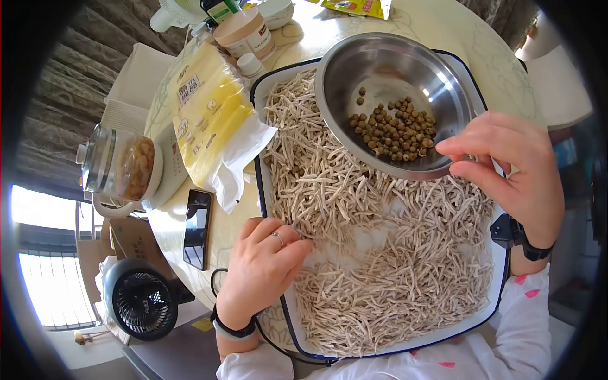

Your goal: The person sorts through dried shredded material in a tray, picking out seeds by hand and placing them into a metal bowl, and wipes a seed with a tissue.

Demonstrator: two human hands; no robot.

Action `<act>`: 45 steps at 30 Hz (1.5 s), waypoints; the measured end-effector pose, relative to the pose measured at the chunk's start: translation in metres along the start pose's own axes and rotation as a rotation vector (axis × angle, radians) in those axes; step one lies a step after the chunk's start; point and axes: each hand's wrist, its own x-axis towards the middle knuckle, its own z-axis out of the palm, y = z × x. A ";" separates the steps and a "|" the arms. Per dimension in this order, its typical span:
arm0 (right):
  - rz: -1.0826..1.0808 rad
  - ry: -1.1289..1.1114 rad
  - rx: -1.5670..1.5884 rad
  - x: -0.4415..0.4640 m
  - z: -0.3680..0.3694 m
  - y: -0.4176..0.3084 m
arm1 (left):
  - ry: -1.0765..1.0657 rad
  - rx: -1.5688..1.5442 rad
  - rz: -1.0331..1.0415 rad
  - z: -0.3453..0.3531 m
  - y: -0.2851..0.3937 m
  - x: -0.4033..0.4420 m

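My right hand hangs over the right side of a steel bowl. Its index finger and thumb are slightly apart, with nothing visible held between them. Several small round brownish-green berries, like dried peppercorns, lie in the bowl. The bowl rests on the far part of a white enamel tray with a blue rim, spread with thin, pale, dried root-like strips. My left hand is at the tray's left side, fingers curled together against the strips; its fingertips are partly hidden, so what they pinch cannot be made out.
Left of the tray lie a yellow-and-white plastic package and a phone. A glass kettle stands at the table's left edge, with a black fan below. Tubs and bottles, including a calcium tub, stand at the back.
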 end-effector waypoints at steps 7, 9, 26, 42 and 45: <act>-0.091 -0.004 0.034 -0.006 0.002 -0.006 | 0.012 -0.020 -0.054 0.002 0.000 0.001; -0.123 -0.023 0.040 -0.007 0.002 -0.006 | 0.016 -0.010 -0.065 0.003 0.000 0.001; -0.228 -0.138 -0.025 -0.012 0.005 -0.011 | 0.004 -0.021 -0.105 0.005 0.001 0.000; -0.286 -0.228 0.051 -0.011 0.011 -0.011 | 0.256 -0.484 -0.145 -0.020 0.004 -0.003; -0.256 -0.131 0.017 -0.011 0.009 -0.010 | 0.350 -0.443 -0.153 -0.036 0.011 0.007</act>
